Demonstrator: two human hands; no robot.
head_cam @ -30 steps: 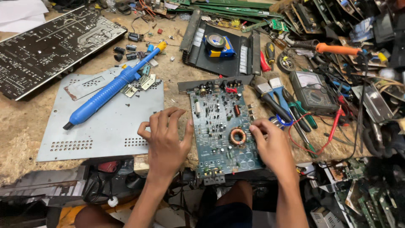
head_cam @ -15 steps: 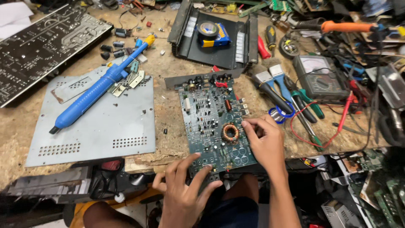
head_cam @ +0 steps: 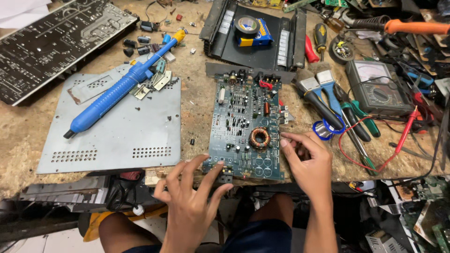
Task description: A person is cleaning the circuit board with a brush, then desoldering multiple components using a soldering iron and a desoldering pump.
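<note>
Hands (head_cam: 190, 199) (head_cam: 307, 164) apparently touch circuit board (head_cam: 246, 126) edges, fingers spread

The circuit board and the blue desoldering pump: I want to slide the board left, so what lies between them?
In the head view, between circuit board and blue desoldering pump lie the grey metal plate's right part and a bare strip of bench with a few small loose parts.

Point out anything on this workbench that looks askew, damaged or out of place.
The green circuit board overhangs the bench's front edge, with the left hand at its near corner and the right hand at its right side. The grey metal cover plate lies skewed, rust-spotted, with loose clips under the blue desoldering pump.
</note>
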